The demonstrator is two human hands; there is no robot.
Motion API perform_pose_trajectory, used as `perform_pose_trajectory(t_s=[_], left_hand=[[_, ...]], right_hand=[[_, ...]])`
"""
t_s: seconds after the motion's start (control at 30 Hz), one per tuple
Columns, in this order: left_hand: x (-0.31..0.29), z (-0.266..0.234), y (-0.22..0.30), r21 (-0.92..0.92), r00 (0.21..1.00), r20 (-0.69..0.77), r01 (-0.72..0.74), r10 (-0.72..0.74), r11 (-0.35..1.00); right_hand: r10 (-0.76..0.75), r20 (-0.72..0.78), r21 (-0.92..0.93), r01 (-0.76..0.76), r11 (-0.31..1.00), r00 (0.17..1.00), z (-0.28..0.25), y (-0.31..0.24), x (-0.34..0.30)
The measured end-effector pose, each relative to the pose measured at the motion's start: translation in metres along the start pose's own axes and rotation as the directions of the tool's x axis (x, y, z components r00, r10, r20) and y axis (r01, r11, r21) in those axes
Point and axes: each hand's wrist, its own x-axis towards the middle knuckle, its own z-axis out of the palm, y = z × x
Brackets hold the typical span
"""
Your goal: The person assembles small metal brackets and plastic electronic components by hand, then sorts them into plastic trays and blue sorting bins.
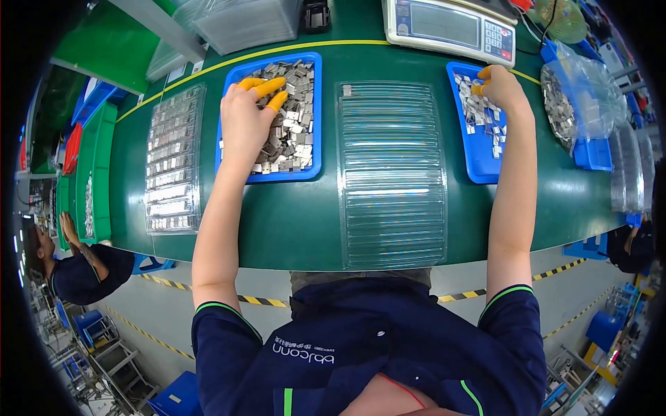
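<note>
On a green table (305,222), a clear tray (392,177) stretches lengthwise near to far between left bin (317,152) and right bin (482,168). The right hand (504,89), nearer the tray, and left hand (245,114) bend over small parts (298,139), any grip unclear.

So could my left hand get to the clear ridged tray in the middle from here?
Probably yes: the left hand is over the blue bin just left of the clear ridged tray, and only that bin's rim and a strip of green table seem to lie between.
</note>
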Motion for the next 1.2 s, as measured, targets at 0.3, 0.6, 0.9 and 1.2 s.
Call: perform_pose_trajectory(t_s=[0.3, 0.6, 0.9, 1.2], left_hand=[[0.022, 0.012, 0.014, 0.140, 0.978, 0.208, 0.002, -0.032, 0.990], [0.017, 0.020, 0.012, 0.219, 0.967, 0.111, -0.250, 0.231, 0.943], [0.015, -0.002, 0.019, -0.192, 0.976, 0.018, 0.214, -0.215, 0.958], [-0.015, -0.016, 0.063, -0.778, 0.782, 0.575, 0.613, -0.241, 0.135]], right_hand=[[0.025, -0.004, -0.006, -0.025, 1.000, 1.000, 0.004, 0.001, 0.007], [0.091, -0.077, 0.089, -0.084, 0.992, 0.993, -0.014, -0.004, 0.000], [-0.101, -0.210, 0.697, 0.221, 0.682, 0.972, -0.048, -0.035, -0.030], [-0.407, -0.285, 0.856, 0.422, 0.298, 0.868, 0.006, -0.135, -0.112]])
